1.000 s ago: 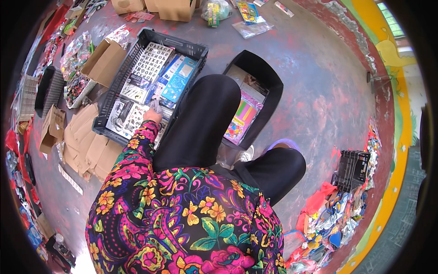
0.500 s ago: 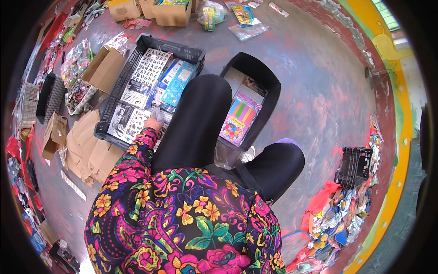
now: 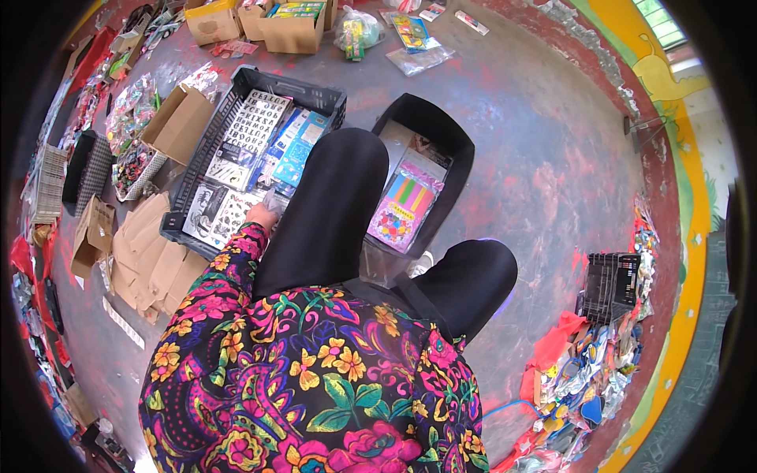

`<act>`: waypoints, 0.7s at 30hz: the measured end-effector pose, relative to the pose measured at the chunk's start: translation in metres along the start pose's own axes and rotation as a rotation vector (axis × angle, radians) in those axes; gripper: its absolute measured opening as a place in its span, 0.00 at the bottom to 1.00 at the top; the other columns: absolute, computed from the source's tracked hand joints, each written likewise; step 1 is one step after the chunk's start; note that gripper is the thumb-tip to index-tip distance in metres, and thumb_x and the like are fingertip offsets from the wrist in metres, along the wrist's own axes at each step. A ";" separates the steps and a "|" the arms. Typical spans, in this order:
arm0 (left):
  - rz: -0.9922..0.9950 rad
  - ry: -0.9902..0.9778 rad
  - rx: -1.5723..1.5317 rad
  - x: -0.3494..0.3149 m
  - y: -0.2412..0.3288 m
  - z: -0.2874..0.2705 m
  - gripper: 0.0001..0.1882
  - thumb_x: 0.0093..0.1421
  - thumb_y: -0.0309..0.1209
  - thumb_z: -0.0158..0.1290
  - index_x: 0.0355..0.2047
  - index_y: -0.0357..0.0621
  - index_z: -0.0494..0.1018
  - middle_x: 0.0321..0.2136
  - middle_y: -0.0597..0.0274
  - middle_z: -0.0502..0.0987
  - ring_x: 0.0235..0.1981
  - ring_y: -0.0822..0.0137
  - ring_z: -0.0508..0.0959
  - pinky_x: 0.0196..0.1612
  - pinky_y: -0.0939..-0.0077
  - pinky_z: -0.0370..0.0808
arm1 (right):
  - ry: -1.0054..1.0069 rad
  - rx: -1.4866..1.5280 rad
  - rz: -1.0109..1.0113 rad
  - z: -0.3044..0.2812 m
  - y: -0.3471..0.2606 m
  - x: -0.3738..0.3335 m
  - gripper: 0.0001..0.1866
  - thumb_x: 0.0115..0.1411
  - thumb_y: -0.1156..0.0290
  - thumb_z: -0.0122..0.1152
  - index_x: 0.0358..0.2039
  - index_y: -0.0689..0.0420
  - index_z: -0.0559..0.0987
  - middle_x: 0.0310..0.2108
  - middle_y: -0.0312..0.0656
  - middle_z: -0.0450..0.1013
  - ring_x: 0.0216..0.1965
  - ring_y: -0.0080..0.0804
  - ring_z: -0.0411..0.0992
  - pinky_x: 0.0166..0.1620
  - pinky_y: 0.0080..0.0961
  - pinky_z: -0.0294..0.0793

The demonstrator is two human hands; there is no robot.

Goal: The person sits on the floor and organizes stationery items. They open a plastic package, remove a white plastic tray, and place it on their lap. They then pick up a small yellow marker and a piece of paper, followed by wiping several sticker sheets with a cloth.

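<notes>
My left hand [image 3: 262, 214] reaches into the near right part of a black slatted crate [image 3: 183, 169], beside my bent left knee. Its fingers are closed around something greyish and crumpled, perhaps plastic, too small to make out. In the crate lie letter sheets [image 3: 254, 122], blue packets [image 3: 302, 148] and black-and-white patterned sheets [image 3: 230, 214]. Between my knees a black bin [image 3: 455, 183] holds a pink package [image 3: 404, 206] with coloured strips. My right hand is nowhere in view.
Flattened cardboard [image 3: 151, 246] and an open carton [image 3: 181, 122] lie left of the crate. Cartons of goods [image 3: 292, 35] and a clear bag [image 3: 359, 33] stand at the far side. A small black crate [image 3: 611, 285] and heaped loose items [image 3: 579, 394] line the right wall.
The whole view has shifted slightly, with the crate and bin lower and a little left in it. My left hand stays at nearly the same spot in the crate.
</notes>
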State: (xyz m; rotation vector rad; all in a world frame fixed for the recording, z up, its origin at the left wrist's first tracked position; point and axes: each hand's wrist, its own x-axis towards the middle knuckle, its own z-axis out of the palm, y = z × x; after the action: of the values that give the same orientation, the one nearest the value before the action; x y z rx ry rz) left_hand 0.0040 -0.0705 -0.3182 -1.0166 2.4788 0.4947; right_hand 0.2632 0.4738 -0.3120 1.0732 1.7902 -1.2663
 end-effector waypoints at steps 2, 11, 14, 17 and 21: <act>0.013 0.008 -0.004 0.001 0.000 0.001 0.27 0.44 0.41 0.54 0.42 0.35 0.72 0.42 0.42 0.74 0.47 0.49 0.72 0.51 0.63 0.68 | -0.002 -0.001 -0.003 0.001 0.001 0.001 0.17 0.61 0.64 0.47 0.35 0.66 0.77 0.23 0.38 0.75 0.24 0.33 0.73 0.31 0.26 0.74; 0.057 0.019 -0.005 0.002 0.000 0.005 0.24 0.46 0.41 0.53 0.39 0.34 0.72 0.41 0.40 0.73 0.46 0.46 0.72 0.51 0.61 0.68 | -0.007 -0.011 -0.003 -0.007 0.002 -0.001 0.16 0.61 0.66 0.47 0.36 0.66 0.77 0.23 0.38 0.75 0.25 0.33 0.73 0.31 0.26 0.74; 0.064 -0.021 0.000 0.010 -0.005 0.006 0.26 0.47 0.43 0.53 0.40 0.33 0.72 0.42 0.40 0.73 0.47 0.46 0.72 0.50 0.60 0.68 | -0.012 -0.017 -0.003 -0.008 0.003 -0.003 0.16 0.61 0.66 0.47 0.36 0.66 0.77 0.23 0.38 0.75 0.25 0.33 0.73 0.31 0.26 0.74; 0.055 -0.028 -0.014 0.011 -0.006 0.006 0.29 0.47 0.47 0.54 0.41 0.33 0.71 0.42 0.40 0.73 0.47 0.47 0.71 0.50 0.60 0.67 | -0.013 -0.023 -0.005 -0.011 0.003 -0.003 0.15 0.61 0.66 0.48 0.36 0.66 0.78 0.23 0.38 0.75 0.25 0.33 0.73 0.32 0.26 0.74; 0.053 -0.024 -0.048 0.009 -0.008 0.007 0.27 0.46 0.45 0.55 0.40 0.34 0.71 0.42 0.41 0.73 0.47 0.47 0.72 0.49 0.61 0.68 | -0.024 -0.046 -0.012 -0.015 0.002 -0.001 0.15 0.61 0.67 0.48 0.36 0.66 0.78 0.23 0.38 0.75 0.25 0.33 0.73 0.32 0.26 0.74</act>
State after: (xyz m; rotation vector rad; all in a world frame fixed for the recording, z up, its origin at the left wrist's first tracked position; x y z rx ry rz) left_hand 0.0054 -0.0776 -0.3298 -0.9597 2.4889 0.5822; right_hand 0.2640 0.4880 -0.3079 1.0197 1.8014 -1.2345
